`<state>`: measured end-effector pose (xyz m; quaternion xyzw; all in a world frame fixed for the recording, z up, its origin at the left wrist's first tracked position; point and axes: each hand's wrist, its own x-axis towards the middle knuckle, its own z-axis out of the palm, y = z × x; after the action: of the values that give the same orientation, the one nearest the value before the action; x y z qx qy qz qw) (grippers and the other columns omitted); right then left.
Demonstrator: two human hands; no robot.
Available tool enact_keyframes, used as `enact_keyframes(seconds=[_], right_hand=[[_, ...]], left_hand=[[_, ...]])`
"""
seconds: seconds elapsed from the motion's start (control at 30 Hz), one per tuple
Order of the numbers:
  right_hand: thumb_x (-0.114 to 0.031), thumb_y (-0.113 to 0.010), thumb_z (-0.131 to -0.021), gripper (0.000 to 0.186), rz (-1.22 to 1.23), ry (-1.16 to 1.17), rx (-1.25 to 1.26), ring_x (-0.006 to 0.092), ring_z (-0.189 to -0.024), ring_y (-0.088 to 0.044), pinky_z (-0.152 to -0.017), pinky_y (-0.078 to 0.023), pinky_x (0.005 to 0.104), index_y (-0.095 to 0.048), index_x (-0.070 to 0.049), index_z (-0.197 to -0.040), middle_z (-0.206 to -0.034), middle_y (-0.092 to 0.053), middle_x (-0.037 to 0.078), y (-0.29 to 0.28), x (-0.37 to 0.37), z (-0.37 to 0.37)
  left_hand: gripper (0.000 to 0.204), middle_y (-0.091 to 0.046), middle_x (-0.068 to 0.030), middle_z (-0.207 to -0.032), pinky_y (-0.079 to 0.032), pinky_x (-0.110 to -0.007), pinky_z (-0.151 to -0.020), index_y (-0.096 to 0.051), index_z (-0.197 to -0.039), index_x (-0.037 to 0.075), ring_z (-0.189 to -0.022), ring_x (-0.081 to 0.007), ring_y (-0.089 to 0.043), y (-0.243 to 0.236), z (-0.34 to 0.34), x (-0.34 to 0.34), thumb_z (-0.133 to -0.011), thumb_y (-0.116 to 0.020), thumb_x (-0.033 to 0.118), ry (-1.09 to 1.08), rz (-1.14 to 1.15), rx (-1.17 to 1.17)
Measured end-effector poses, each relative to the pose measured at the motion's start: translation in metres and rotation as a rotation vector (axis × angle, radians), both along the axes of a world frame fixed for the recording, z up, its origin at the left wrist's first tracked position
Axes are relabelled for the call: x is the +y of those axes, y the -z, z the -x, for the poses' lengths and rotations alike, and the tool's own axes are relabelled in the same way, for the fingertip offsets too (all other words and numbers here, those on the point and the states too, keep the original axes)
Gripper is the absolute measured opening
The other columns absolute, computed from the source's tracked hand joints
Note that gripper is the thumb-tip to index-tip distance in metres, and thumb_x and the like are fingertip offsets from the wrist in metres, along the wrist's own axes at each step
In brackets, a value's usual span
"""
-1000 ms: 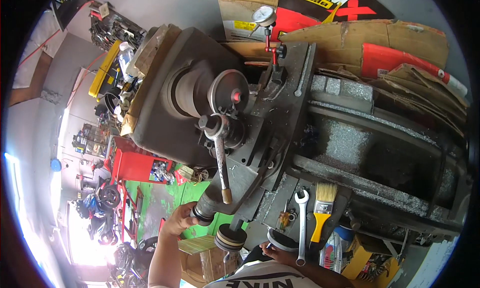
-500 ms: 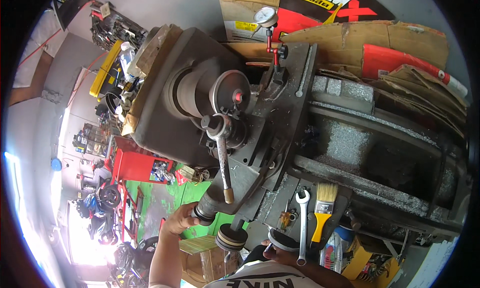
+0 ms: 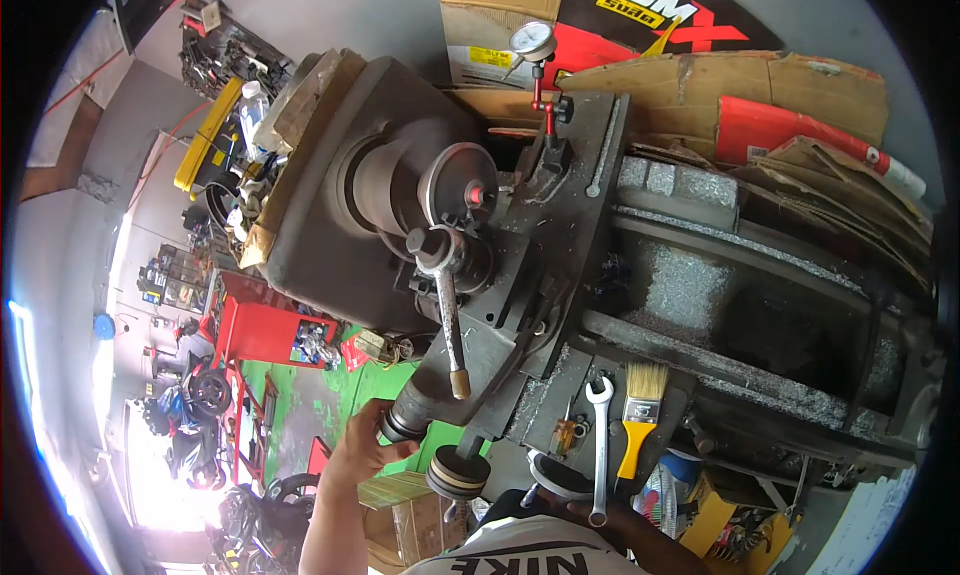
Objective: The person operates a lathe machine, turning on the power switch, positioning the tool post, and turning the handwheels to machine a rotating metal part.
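Observation:
In front of me is a grey metal lathe with a round chuck (image 3: 455, 185) and a tool post lever (image 3: 450, 325) angled toward me. My left hand (image 3: 352, 463) is at the ribbed, round end of the slide (image 3: 403, 422). Its fingers curl behind that end and its thumb lies below; the grip itself is partly hidden. A handwheel (image 3: 562, 477) sits low in the middle, close to my body. My right hand (image 3: 612, 520) is in shadow beside it, under the end of a combination wrench (image 3: 600, 435), its fingers hidden. A yellow-handled brush (image 3: 640, 425) lies right of the wrench.
A dial gauge on a red-jointed stand (image 3: 533, 43) rises from the carriage. Metal chips cover the lathe bed (image 3: 690, 285). A small screwdriver (image 3: 567, 433) lies left of the wrench. Cardboard (image 3: 720, 100) leans behind. A second dark wheel (image 3: 458, 472) and a cardboard box (image 3: 420, 525) are below.
My left hand has shifted slightly down around the slide's end, its thumb more spread. My right hand has moved off the handwheel's small handle, to the right. The view has tilted a little.

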<state>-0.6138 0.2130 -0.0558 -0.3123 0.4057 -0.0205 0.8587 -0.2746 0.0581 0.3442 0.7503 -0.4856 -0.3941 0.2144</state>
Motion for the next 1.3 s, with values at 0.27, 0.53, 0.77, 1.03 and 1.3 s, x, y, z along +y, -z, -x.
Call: enact_keyframes(seconds=[0.27,0.53,0.77,1.03,1.3], right_hand=[[-0.045,-0.068,-0.092,0.053,0.305,-0.118,0.302,0.0297,-0.105,-0.069,-0.092,-0.053,0.0394,-0.07,-0.001,-0.122,-0.12,-0.072,0.017,-0.009,-0.011,0.017],[-0.043,-0.072,-0.09,0.055,0.202,-0.101,0.461,0.0325,-0.104,-0.068,-0.091,-0.053,0.0398,-0.065,-0.001,-0.125,-0.118,-0.071,0.018,0.013,-0.002,0.039],[-0.044,-0.073,-0.09,0.058,0.162,-0.145,0.516,0.0337,-0.103,-0.067,-0.091,-0.052,0.0401,-0.062,-0.002,-0.128,-0.117,-0.07,0.018,0.049,0.017,0.057],[-0.047,-0.069,-0.093,0.056,0.273,-0.034,0.486,0.0317,-0.102,-0.068,-0.088,-0.052,0.0381,-0.062,-0.002,-0.126,-0.117,-0.07,0.016,0.056,0.021,0.058],[-0.046,-0.069,-0.094,0.055,0.27,0.025,0.506,0.0309,-0.103,-0.067,-0.089,-0.052,0.0377,-0.062,-0.001,-0.125,-0.116,-0.07,0.015,0.036,0.012,0.058]], left_hand=[[0.065,-0.065,-0.0144,-0.096,-0.052,-0.039,-0.077,-0.058,-0.117,-0.001,-0.082,-0.0306,-0.064,0.01,0.032,0.012,-0.066,-0.092,0.023,0.045,0.176,-0.639],[0.072,-0.061,-0.0191,-0.114,-0.052,-0.043,-0.081,-0.051,-0.122,0.002,-0.096,-0.0369,-0.063,0.045,0.045,0.027,-0.066,-0.091,0.022,0.018,0.327,-1.023],[0.083,-0.053,-0.0217,-0.129,-0.046,-0.046,-0.098,-0.045,-0.133,0.002,-0.112,-0.0397,-0.056,0.057,0.054,0.036,-0.066,-0.089,0.022,-0.027,0.464,-1.1],[0.087,-0.049,-0.0235,-0.135,-0.041,-0.049,-0.104,-0.043,-0.139,0.002,-0.116,-0.0422,-0.051,0.071,0.075,0.038,-0.067,-0.087,0.023,-0.019,0.527,-1.256],[0.09,-0.054,-0.0234,-0.131,-0.047,-0.044,-0.096,-0.042,-0.141,0.0,-0.108,-0.038,-0.058,0.055,0.035,0.026,-0.069,-0.088,0.029,-0.049,0.218,-0.921]])
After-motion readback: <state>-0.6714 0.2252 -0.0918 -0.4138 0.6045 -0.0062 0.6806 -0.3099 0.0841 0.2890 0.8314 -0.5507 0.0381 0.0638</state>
